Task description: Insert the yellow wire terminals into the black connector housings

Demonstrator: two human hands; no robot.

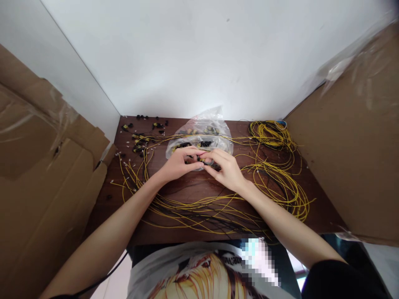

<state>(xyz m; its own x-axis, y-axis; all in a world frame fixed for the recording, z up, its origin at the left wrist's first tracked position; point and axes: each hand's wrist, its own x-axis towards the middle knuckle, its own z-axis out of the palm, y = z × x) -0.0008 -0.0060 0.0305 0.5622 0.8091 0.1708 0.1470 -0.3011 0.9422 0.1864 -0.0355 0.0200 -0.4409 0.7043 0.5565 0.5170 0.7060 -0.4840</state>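
My left hand [180, 163] and my right hand [226, 168] meet over the front of a clear plastic bag [205, 118]. Thumb and fingers of each are bent into a pinch, the tips close together. Whatever sits between them is small and mostly hidden; a bit of dark and yellow shows there. Inside or on the bag lie several small black and yellow parts [205, 144]. Yellow and black wires [193, 203] run loosely across the brown tabletop [190, 187], below my wrists.
A coil of yellow wire [269, 135] rests at the back right, with looser loops [289, 191] nearer. More black and yellow parts [140, 143] and small black caps [142, 116] are scattered at left. Cardboard [358, 137] flanks the right side, more cardboard [40, 166] the left; a white wall [199, 58] stands behind.
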